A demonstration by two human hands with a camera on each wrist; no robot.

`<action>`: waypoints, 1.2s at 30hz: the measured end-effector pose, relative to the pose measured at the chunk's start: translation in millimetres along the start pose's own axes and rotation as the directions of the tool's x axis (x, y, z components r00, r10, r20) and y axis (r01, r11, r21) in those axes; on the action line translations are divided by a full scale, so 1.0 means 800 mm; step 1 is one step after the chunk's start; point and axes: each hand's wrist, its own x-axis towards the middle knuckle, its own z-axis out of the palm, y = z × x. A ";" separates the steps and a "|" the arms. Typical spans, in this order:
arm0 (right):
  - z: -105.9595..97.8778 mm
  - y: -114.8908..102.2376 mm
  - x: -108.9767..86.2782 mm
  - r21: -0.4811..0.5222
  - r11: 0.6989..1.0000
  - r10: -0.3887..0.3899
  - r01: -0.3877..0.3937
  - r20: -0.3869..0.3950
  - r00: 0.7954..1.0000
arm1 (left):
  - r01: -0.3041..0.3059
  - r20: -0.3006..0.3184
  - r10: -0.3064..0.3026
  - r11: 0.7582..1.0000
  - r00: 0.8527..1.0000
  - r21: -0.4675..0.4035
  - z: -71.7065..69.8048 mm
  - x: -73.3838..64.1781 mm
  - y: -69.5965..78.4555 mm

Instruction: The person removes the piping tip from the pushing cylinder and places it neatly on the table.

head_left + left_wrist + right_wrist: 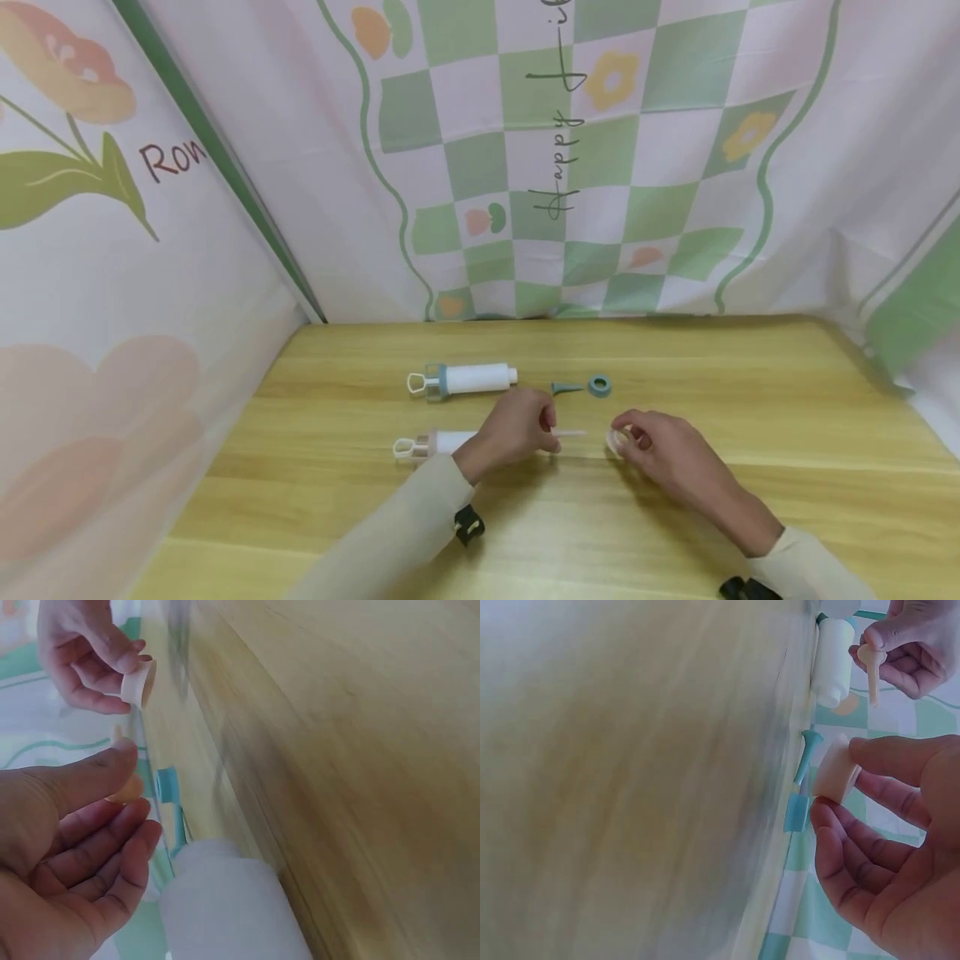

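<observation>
My left hand point(517, 425) pinches a small pale peach nozzle point(874, 679) by its wide end, the narrow tip pointing right in the head view. Between the thumb and fingers of my right hand point(667, 454) is a pale peach ring cap point(835, 771), held on its edge. A gap separates the two pieces. Beside my left wrist lies a white syringe-like tube point(452, 442) with a pinkish collar and a white loop handle; my left hand hides its front end.
Farther back lies a matching white tube point(478, 377) with a blue-green collar. To its right are a blue-green nozzle point(566, 387) and a blue-green ring cap point(600, 386). The wooden table point(675, 350) meets a patterned curtain point(607, 192) at its back edge.
</observation>
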 end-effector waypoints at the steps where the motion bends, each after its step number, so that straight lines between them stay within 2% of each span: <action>1: 0.000 0.001 0.000 -0.005 1.000 0.001 -0.001 0.005 1.000 | 0.000 0.011 -0.001 1.000 1.000 0.012 0.001 0.002 0.001; 12: 0.000 0.002 0.005 -0.072 0.997 0.001 0.002 0.044 0.999 | 0.006 0.099 -0.019 0.991 0.995 0.137 0.010 0.023 0.014; 19: 0.005 0.003 0.007 -0.111 0.994 0.003 0.005 0.074 0.997 | 0.059 0.165 -0.088 0.984 0.982 0.170 0.017 0.033 0.022; 26: 0.008 0.002 0.013 -0.110 0.994 -0.007 0.014 0.067 0.998 | 0.111 0.163 -0.157 0.959 0.974 0.261 0.021 0.038 0.025; 31: 0.008 0.001 0.013 -0.105 0.994 0.031 -0.022 0.083 0.996 | 0.119 0.182 -0.184 0.941 0.966 0.318 0.026 0.041 0.025; 36: 0.009 0.001 0.013 -0.107 0.994 0.043 -0.032 0.102 0.994 | 0.113 0.188 -0.182 0.939 0.965 0.325 0.030 0.040 0.024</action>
